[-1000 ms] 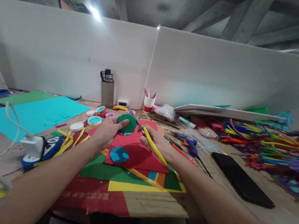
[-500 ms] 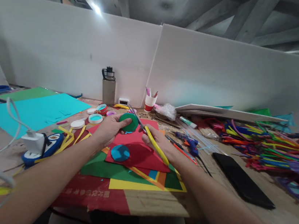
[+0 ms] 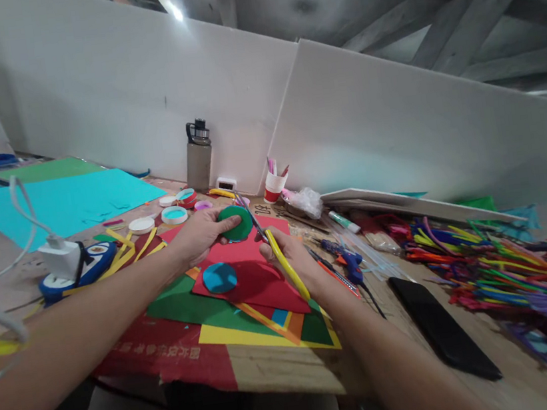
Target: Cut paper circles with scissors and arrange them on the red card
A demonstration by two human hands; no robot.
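A pale wall [image 3: 87,88] stands behind a cluttered surface [image 3: 295,367], under a dark ceiling of concrete beams [image 3: 475,17]. In the head view, with the clock face centred on the green disc [image 3: 235,223], the left hand [image 3: 203,236] comes in from 9 o'clock and pinches that disc, its thumb lying across the face. The right hand [image 3: 299,259], at 4 o'clock, is closed around yellow-handled scissors [image 3: 287,272], their blades pointing towards 11 o'clock along the disc's right edge; whether blade and disc touch, I cannot tell.

Both hands are above the red sheet [image 3: 259,287], on which a blue disc [image 3: 219,278] lies at 7 o'clock. Under the red sheet a green sheet [image 3: 180,304] and a yellow sheet [image 3: 220,336] show towards 6 o'clock.

Farther off, a bottle [image 3: 199,164] stands upright at 11 o'clock and a cup [image 3: 275,186] of pens at 2. Pipe cleaners [image 3: 497,263] are heaped at 3 o'clock. A glue gun [image 3: 352,263] and, beyond it, a phone [image 3: 443,327] lie at 4. A power strip [image 3: 81,274] sits at 9 o'clock, with a cyan sheet [image 3: 61,202] spread just above it, between 9 and 10.
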